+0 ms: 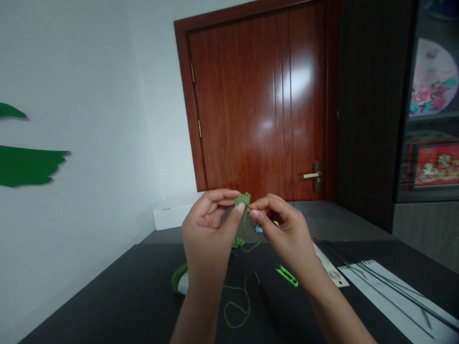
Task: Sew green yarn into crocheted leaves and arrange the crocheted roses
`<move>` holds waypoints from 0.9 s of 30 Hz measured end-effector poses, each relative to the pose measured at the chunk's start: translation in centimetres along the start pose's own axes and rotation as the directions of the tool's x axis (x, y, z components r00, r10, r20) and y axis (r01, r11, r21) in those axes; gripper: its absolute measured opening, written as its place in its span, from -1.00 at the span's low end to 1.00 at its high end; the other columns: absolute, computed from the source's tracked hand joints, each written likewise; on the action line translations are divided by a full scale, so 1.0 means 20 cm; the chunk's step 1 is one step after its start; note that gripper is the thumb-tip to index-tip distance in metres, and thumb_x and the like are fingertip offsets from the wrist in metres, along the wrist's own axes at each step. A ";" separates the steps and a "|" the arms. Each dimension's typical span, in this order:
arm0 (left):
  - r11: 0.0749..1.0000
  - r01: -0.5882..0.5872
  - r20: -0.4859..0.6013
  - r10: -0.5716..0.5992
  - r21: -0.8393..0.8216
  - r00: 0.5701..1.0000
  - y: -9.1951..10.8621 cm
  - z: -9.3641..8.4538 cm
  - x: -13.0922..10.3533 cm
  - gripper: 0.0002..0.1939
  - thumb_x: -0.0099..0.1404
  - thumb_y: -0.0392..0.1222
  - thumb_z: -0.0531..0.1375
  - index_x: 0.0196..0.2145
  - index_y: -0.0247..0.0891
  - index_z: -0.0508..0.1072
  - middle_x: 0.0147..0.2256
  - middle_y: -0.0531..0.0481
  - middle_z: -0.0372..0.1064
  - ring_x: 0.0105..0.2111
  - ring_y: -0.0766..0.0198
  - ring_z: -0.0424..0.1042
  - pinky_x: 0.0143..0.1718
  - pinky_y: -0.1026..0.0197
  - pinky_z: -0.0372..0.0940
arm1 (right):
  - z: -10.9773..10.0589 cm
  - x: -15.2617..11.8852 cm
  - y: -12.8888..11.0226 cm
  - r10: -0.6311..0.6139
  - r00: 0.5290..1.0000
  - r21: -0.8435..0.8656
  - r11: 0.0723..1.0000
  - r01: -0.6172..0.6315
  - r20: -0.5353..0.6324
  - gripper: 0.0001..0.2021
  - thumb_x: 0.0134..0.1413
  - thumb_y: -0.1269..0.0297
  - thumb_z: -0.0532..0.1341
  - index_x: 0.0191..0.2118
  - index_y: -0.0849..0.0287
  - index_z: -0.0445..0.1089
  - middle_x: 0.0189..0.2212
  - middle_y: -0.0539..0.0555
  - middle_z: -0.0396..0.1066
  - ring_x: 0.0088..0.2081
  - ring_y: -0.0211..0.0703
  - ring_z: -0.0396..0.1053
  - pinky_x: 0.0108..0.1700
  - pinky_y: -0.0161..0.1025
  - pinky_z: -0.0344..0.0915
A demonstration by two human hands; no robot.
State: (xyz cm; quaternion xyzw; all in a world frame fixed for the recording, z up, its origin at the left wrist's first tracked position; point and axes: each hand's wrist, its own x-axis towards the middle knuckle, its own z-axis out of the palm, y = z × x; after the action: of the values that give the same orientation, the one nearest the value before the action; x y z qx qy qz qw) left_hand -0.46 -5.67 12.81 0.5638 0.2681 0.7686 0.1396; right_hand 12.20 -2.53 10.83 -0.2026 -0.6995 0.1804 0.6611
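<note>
Now both hands are working 1 small green crochet piece [243, 198] at 12 o'clock above the table [107, 296]: left hand [208, 229] is pinching it, right hand [283, 229] is gripping something thin beside it. Next comes steady tension on the yarn [236, 306].

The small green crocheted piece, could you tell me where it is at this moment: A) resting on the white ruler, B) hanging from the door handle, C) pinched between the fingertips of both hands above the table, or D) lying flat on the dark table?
C: the small green crocheted piece is held up between the left hand and the right hand, its yarn tail trailing down to the dark table.
</note>
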 end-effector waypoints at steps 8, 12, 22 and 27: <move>0.998 -0.046 -0.003 0.046 0.043 0.999 0.01 0.01 -0.01 -0.84 0.12 -0.41 0.34 -0.31 -0.28 0.53 -0.36 -0.02 0.53 -0.31 0.30 0.55 -0.23 0.30 0.47 | 0.03 -0.01 -0.01 0.107 0.994 0.123 0.987 -0.105 -0.004 -0.83 0.19 0.23 0.25 -0.39 0.17 0.43 -0.49 -0.02 0.32 -0.45 -0.26 0.25 -0.43 -0.31 0.14; 0.996 -0.069 -0.002 0.069 0.054 0.998 0.02 0.01 -0.01 -0.84 0.10 -0.40 0.35 -0.32 -0.28 0.53 -0.36 -0.03 0.52 -0.30 0.27 0.55 -0.19 0.26 0.48 | 0.05 -0.02 0.00 0.183 0.982 0.265 0.946 -0.186 0.038 -0.80 0.19 0.18 0.24 -0.40 0.17 0.38 -0.56 -0.07 0.26 -0.52 -0.30 0.19 -0.48 -0.33 0.12; 1.000 -0.020 0.051 0.019 0.007 0.999 0.03 0.00 -0.01 -0.83 0.10 -0.41 0.35 -0.32 -0.28 0.53 -0.38 -0.02 0.51 -0.32 0.28 0.54 -0.21 0.27 0.48 | 0.04 -0.02 0.01 -0.024 0.995 0.001 1.000 0.024 -0.101 -0.85 0.19 0.36 0.22 -0.42 0.15 0.37 -0.47 -0.03 0.30 -0.42 -0.24 0.27 -0.38 -0.30 0.16; 1.000 0.013 0.072 -0.012 -0.014 0.997 0.02 0.00 0.00 -0.82 0.12 -0.38 0.36 -0.28 -0.28 0.55 -0.33 -0.04 0.53 -0.29 0.28 0.54 -0.19 0.25 0.48 | 0.03 -0.02 0.02 0.049 0.997 0.054 0.997 -0.046 -0.058 -0.84 0.20 0.29 0.23 -0.41 0.15 0.37 -0.48 -0.02 0.33 -0.43 -0.23 0.28 -0.40 -0.30 0.17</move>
State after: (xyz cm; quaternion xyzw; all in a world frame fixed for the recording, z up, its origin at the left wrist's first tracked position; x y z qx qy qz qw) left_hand -0.34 -6.07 13.06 0.5882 0.2609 0.7489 0.1582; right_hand 11.60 -2.35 10.14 -0.2072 -0.6695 0.2082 0.6823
